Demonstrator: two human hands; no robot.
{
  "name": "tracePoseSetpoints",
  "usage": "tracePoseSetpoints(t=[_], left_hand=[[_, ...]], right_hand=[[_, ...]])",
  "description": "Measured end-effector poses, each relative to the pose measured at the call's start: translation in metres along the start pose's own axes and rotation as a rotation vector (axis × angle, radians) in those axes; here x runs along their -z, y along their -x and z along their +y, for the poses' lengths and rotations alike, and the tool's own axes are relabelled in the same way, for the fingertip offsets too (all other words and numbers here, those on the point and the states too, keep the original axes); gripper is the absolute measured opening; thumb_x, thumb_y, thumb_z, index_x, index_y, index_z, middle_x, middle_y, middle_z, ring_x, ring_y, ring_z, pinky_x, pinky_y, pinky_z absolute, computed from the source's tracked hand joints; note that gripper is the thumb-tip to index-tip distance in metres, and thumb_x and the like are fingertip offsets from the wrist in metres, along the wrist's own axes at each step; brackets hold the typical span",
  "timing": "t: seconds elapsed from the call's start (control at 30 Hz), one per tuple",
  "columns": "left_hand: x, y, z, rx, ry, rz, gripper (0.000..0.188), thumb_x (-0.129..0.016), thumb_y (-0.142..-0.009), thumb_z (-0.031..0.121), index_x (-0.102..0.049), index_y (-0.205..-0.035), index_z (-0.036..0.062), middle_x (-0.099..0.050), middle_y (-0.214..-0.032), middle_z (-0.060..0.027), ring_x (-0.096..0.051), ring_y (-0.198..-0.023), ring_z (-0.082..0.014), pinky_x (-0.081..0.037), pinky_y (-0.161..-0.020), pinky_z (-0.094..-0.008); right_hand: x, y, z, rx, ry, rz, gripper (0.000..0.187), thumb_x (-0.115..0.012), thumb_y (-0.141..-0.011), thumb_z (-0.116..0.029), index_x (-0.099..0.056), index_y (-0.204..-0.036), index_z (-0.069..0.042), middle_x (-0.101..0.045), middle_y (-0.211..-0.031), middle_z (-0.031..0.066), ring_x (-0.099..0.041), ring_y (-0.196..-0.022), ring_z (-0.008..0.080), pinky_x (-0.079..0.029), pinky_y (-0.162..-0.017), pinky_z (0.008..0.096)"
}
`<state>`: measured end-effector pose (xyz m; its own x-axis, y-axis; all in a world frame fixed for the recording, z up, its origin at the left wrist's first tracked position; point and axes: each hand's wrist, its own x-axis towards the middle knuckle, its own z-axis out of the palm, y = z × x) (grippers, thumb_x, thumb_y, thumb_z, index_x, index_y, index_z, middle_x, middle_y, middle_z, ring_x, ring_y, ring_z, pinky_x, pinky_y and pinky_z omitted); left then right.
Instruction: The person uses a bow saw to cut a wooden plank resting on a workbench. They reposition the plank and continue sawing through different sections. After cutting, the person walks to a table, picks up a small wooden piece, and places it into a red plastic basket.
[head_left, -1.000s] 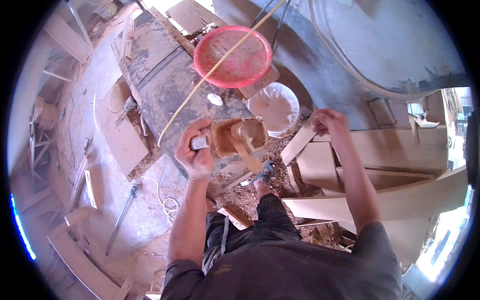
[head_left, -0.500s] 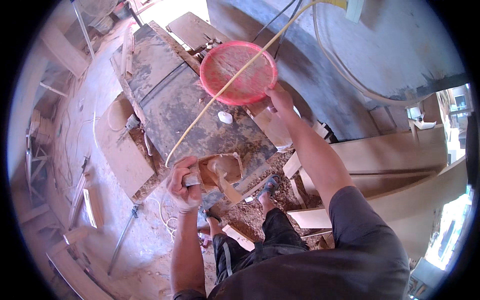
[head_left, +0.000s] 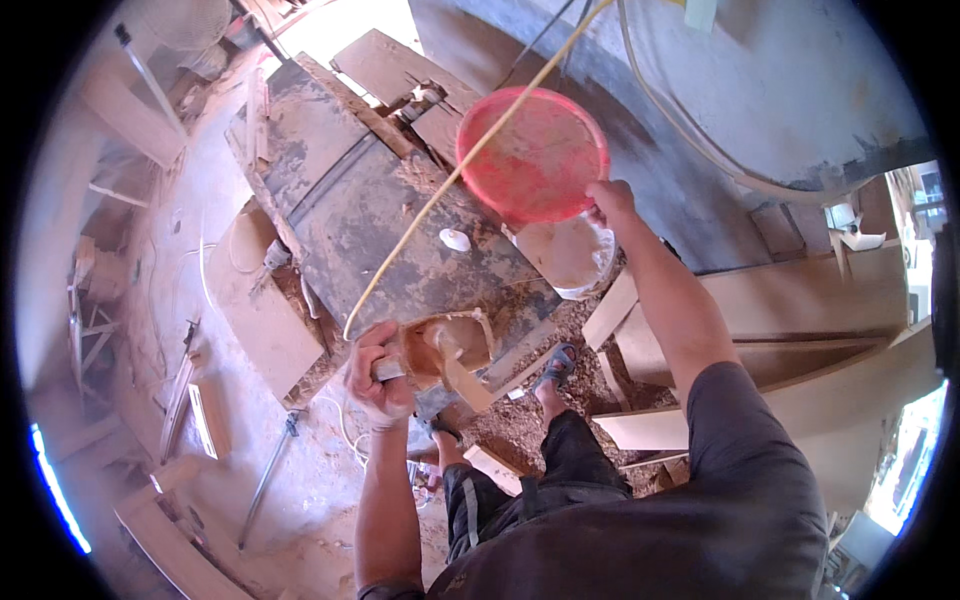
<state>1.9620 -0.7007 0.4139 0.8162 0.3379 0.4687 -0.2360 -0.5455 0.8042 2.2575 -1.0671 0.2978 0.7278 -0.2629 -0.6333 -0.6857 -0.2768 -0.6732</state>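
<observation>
My right hand (head_left: 612,205) is closed on the near rim of a round, dusty red plastic basin or shallow lid (head_left: 540,155), held up at the back of the bench. Below it stands a whitish bucket (head_left: 570,262) with a pale, dusty top. My left hand (head_left: 380,378) is wrapped round the pale handle of a cut-open plastic jug (head_left: 490,330), at the bench's near end. Brown residue coats the jug's inside. A flat wooden stick or brush handle (head_left: 466,385) leans out of it. A small white object (head_left: 455,240) lies on the bench between my hands.
The dark, stained workbench (head_left: 370,220) runs away to the far left. A yellow hose (head_left: 420,215) hangs across the view, passing before the red basin. Curved wooden panels (head_left: 780,310) stand at right. Wood chips (head_left: 500,440) cover the floor near my feet; a metal clamp (head_left: 268,480) lies left.
My right hand has shifted the red basin to the right and tilted it, so more of the bucket shows. My left hand keeps its hold on the jug; the view has shifted slightly.
</observation>
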Motion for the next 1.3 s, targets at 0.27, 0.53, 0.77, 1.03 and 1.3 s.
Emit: tracePoseSetpoints(t=[0.27,0.53,0.77,1.03,1.3], left_hand=[[-0.005,0.002,0.004,0.073,0.059,0.004,0.029,-0.061,-0.093,0.028,-0.053,-0.089,0.0002,-0.069,-0.110,-0.0265,-0.066,-0.106,-0.0362,-0.051,-0.096,-0.0475],[-0.010,0.011,0.001,0.134,-0.060,0.012,0.036,-0.062,-0.094,0.037,-0.050,-0.086,0.0042,-0.066,-0.114,-0.0299,-0.063,-0.111,-0.0400,-0.048,-0.099,-0.0510],[-0.003,0.016,-0.004,0.165,-0.052,-0.009,0.028,-0.060,-0.095,0.028,-0.046,-0.090,0.0032,-0.064,-0.118,-0.0279,-0.061,-0.114,-0.0401,-0.046,-0.103,-0.0536],[-0.002,0.018,0.005,0.208,-0.148,0.019,0.026,-0.061,-0.095,0.025,-0.046,-0.095,0.0031,-0.063,-0.120,-0.0299,-0.061,-0.115,-0.0398,-0.045,-0.104,-0.0521],[-0.006,0.011,0.009,0.088,-0.007,0.072,0.024,-0.063,-0.094,0.022,-0.051,-0.098,0.0018,-0.064,-0.118,-0.0290,-0.064,-0.109,-0.0371,-0.050,-0.098,-0.0489]], right_hand=[[0.111,-0.031,0.198,-0.307,-0.462,-0.001,0.013,-0.063,-0.083,-0.019,-0.062,-0.092,-0.010,-0.061,-0.066,0.0102,-0.059,-0.048,0.0243,-0.050,-0.045,0.0376],[0.053,-0.068,0.313,-0.348,-0.473,0.185,0.011,-0.062,-0.081,-0.015,-0.062,-0.083,-0.005,-0.061,-0.062,0.0153,-0.059,-0.045,0.0272,-0.045,-0.037,0.0381],[-0.047,-0.080,0.309,-0.389,-0.202,0.205,0.019,-0.062,-0.083,-0.015,-0.063,-0.087,0.004,-0.065,-0.069,0.0174,-0.064,-0.053,0.0263,-0.052,-0.042,0.0384],[-0.054,-0.052,0.298,0.484,0.679,0.469,0.044,-0.066,-0.081,-0.022,-0.056,-0.120,-0.005,-0.061,-0.117,0.0202,-0.061,-0.111,0.0378,-0.049,-0.093,0.0536],[-0.064,-0.063,0.277,0.460,0.957,-0.050,0.039,-0.059,-0.080,-0.016,-0.064,-0.116,-0.003,-0.065,-0.119,0.0200,-0.059,-0.115,0.0364,-0.047,-0.100,0.0484]])
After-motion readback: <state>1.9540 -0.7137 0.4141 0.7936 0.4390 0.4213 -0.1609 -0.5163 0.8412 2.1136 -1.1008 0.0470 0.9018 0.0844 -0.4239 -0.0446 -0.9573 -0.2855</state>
